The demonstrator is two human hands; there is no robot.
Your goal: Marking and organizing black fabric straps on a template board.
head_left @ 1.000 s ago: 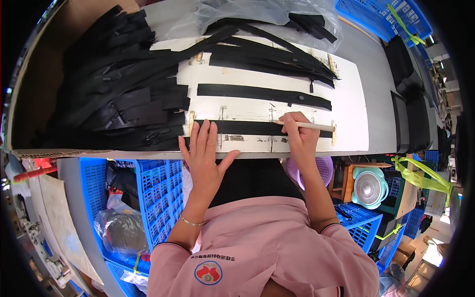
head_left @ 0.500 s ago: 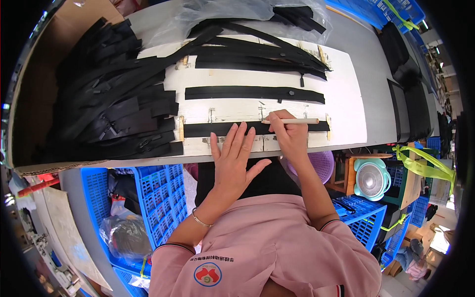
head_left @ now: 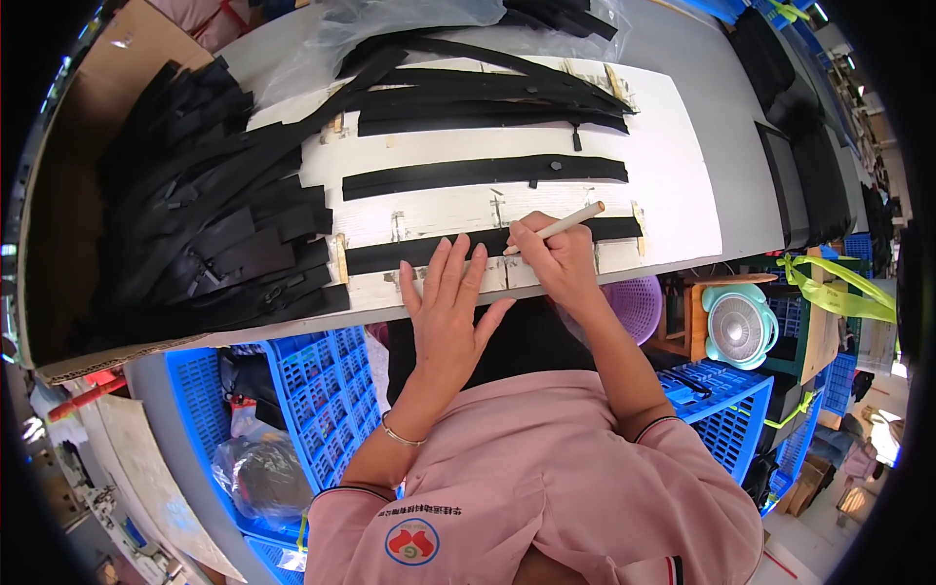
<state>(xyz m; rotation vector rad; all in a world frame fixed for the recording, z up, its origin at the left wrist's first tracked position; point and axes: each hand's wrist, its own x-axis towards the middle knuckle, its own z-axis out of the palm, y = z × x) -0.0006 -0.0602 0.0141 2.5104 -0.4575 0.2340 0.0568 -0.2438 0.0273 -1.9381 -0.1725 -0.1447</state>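
Note:
A black zipper strip (head_left: 375, 257) lies straight across the near part of a white board (head_left: 673, 185). My left hand (head_left: 447, 310) rests flat on it with fingers spread, pressing it to the board. My right hand (head_left: 561, 261) pinches a white pen (head_left: 573, 222), its tip down at the strip's near edge just right of my left fingers. Farther back, a second black zipper (head_left: 439, 179) with a slider lies parallel. Beyond that, more black zippers (head_left: 458, 100) overlap, some slanting across the others. Dark marks and tan tape pieces (head_left: 340, 258) show on the board.
At the left, a cardboard box (head_left: 127, 49) holds a heap of black zippers (head_left: 234, 239). Clear plastic (head_left: 331, 49) lies at the back. Black cases (head_left: 819, 185) stand at the right. Below the table edge are blue crates (head_left: 327, 400), a purple basket (head_left: 632, 307) and a small fan (head_left: 738, 327).
The pen tip has moved from the strip's far edge to its near edge, and the pen now tilts up more steeply. My left hand stays on the strip. The whole view has shifted slightly.

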